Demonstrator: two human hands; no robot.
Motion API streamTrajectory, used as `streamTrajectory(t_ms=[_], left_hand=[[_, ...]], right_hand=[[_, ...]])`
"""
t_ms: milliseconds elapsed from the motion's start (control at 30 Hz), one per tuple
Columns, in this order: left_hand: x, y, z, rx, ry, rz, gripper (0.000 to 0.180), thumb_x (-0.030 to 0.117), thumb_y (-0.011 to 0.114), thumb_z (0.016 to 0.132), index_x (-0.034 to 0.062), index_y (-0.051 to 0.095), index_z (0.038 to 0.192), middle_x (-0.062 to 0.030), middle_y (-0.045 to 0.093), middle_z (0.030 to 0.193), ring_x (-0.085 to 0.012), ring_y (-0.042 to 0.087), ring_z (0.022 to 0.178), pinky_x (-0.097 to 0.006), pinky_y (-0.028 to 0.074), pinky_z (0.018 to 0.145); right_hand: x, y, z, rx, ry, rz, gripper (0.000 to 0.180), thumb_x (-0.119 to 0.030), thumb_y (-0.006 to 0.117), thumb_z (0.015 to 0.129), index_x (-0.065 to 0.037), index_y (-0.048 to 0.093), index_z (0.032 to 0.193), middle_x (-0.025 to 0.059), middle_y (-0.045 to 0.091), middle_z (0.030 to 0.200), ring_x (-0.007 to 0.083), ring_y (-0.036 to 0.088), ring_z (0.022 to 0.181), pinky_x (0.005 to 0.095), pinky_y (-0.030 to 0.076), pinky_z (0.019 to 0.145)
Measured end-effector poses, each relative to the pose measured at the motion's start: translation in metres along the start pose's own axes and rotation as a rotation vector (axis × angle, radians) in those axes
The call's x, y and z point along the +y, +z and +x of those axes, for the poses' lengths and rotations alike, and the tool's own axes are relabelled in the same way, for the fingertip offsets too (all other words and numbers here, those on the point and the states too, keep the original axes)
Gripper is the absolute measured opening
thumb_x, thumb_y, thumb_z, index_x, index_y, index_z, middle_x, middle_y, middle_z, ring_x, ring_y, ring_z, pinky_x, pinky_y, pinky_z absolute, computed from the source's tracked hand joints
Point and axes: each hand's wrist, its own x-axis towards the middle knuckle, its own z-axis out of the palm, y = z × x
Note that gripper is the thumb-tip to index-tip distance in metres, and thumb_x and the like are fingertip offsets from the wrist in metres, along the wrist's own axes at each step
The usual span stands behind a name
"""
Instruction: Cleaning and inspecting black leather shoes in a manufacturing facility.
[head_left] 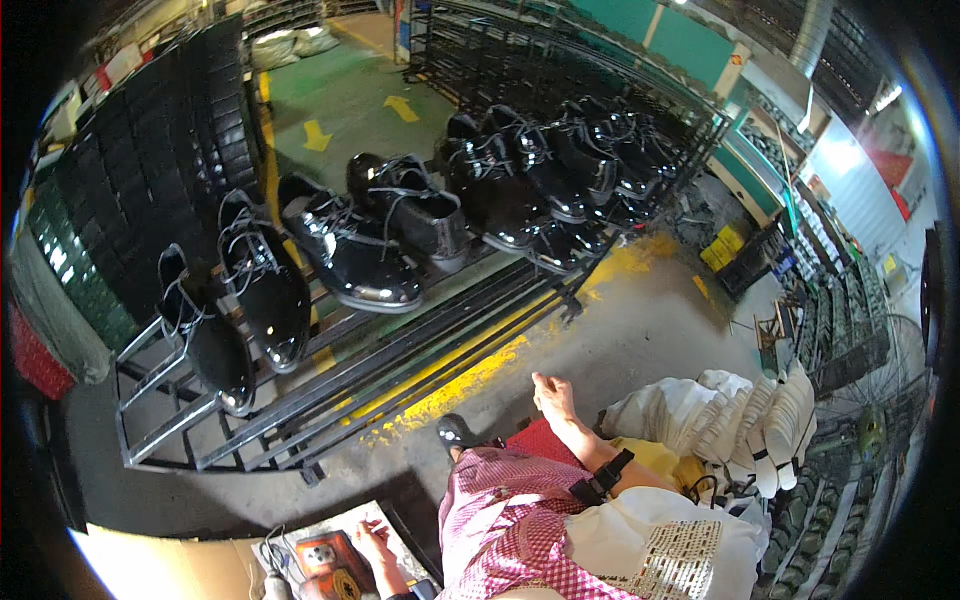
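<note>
My right hand [556,398] hangs over the floor in front of the shoe rack, its fingers curled in. I see nothing in it. At the lower edge, my left hand [374,543] is held over a pale board, fingers loosely bent and apart, with no held thing showing. Beside it sits a reddish-brown electrical box [318,553] with sockets and cables. Across from me, glossy black lace-up shoes [362,262] stand in a row on a black metal rack [275,428]. Neither hand touches them.
Dark stacks [165,140] rise at the left. A cardboard sheet [190,562] lies at the lower left. Pale shoe-shaped pieces [755,425] are bunched close at my right, near racks of dark soles [825,525]. A black crate [750,262] stands farther right.
</note>
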Motion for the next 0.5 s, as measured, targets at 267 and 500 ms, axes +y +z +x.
streamTrajectory(t_ms=[267, 500], left_hand=[[0.133, 0.117, -0.024, -0.08, 0.423, -0.043, 0.026, 0.031, 0.056, 0.085, 0.0104, 0.06, 0.1, -0.0001, 0.054, 0.062, -0.0055, 0.045, 0.043, -0.018, 0.031, 0.038], [0.187, 0.219, -0.027, -0.066, 0.501, 0.005, 0.022, 0.023, 0.05, 0.088, 0.0119, 0.06, 0.104, 0.0012, 0.05, 0.064, -0.0051, 0.042, 0.05, -0.018, 0.033, 0.046]], right_hand=[[-0.073, -0.033, 0.073, 0.221, 0.109, 0.799, 0.026, -0.028, 0.058, 0.086, -0.006, 0.051, 0.075, 0.0019, 0.051, 0.061, 0.0092, 0.047, 0.047, 0.021, 0.035, 0.04], [-0.125, -0.05, 0.186, 0.422, 0.03, 1.093, 0.024, -0.032, 0.052, 0.086, -0.008, 0.05, 0.087, 0.0041, 0.053, 0.065, 0.0094, 0.041, 0.044, 0.0224, 0.035, 0.04]])
